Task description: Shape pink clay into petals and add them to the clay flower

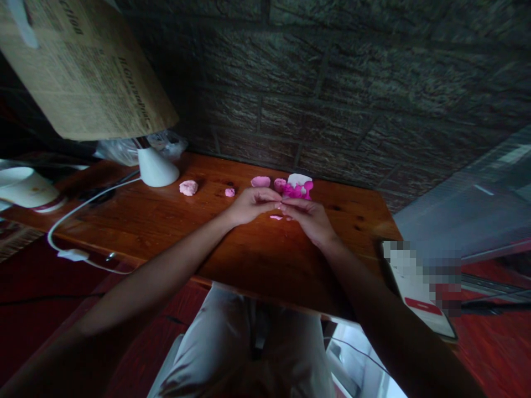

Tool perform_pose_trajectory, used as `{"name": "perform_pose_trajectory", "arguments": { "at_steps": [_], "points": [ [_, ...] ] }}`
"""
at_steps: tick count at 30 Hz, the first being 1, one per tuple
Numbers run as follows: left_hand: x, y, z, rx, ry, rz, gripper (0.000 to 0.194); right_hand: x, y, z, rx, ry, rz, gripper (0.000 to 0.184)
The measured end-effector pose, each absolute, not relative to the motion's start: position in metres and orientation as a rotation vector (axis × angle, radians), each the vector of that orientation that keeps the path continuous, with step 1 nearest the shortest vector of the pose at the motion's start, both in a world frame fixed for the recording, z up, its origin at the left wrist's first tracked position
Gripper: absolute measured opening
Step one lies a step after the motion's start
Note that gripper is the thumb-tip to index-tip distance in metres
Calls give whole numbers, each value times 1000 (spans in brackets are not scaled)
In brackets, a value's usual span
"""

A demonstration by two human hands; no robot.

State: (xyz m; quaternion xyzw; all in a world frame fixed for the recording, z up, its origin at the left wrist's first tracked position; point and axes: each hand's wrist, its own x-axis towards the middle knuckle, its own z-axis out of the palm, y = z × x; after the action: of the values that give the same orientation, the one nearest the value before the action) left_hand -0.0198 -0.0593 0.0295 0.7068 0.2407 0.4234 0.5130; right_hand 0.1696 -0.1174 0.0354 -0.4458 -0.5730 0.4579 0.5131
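Observation:
My left hand point(251, 203) and my right hand point(309, 218) meet fingertip to fingertip over the middle of a wooden table point(174, 232). Their fingers are pressed together on a small pink piece of clay point(276, 217) that shows just under them. Behind the hands lie a bright magenta and white clay lump point(299, 187), a pale pink lump point(260, 181) and a small pink bit point(229, 192). Another pale pink lump point(188, 187) lies further left.
A white lamp base point(156, 167) stands at the back left under a printed shade point(83, 72), its white cord point(70, 221) trailing over the table's edge. A white cup point(25, 188) sits far left. A phone point(418, 293) lies at the right edge. A brick wall point(332, 83) is behind.

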Motion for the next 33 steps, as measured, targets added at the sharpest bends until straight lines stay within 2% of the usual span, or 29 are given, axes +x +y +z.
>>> {"name": "perform_pose_trajectory", "arguments": {
  "at_steps": [8, 15, 23, 33],
  "points": [
    [-17, -61, 30, 1591, 571, 1006, 44, 173, -114, 31, -1131, -1399, 1045, 34],
    [-16, -62, 29, 1651, 591, 944, 33, 172, -115, 34, -1117, -1383, 1092, 39],
    [-17, -66, 35, 1658, 596, 942, 37, 172, -115, 33, -1132, -1392, 1115, 43],
    [-20, -66, 35, 1667, 608, 890, 36, 172, -115, 33, -1096, -1396, 1073, 35]
  ]
}}
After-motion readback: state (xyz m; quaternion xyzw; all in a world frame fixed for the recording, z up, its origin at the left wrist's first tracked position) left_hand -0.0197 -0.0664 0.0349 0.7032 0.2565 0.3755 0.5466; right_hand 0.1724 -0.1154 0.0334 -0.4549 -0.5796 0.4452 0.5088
